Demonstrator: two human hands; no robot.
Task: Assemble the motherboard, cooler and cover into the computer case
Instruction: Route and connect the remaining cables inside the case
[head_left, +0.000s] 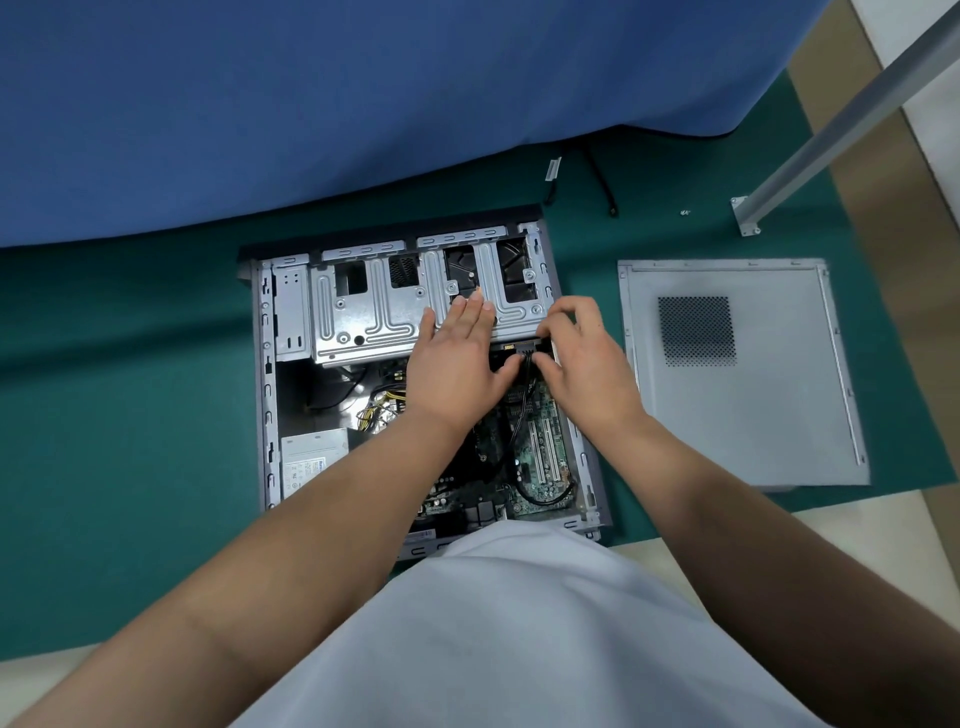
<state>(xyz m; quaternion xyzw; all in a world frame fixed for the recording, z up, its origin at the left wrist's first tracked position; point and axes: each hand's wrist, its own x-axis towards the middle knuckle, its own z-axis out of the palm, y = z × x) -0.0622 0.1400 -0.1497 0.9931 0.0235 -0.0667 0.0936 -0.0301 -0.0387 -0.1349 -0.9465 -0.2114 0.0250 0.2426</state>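
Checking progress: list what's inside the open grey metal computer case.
Inside the open grey metal computer case: green motherboard, silver drive cage, power supply, yellow-black cables. Forearms cover the board's middle, so any cooler is unseen.

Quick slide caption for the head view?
Both hands work at a black cable inside the open case; cover lies alongside.

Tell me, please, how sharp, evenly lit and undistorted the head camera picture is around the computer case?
Head view: even, soft light with no glare; the computer case and both hands, left hand and right hand, are fairly sharp; the cover looks slightly soft; wide-angle distortion bows the blue cloth edge and the metal pole; the forearms and white shirt near the lens are blurred.
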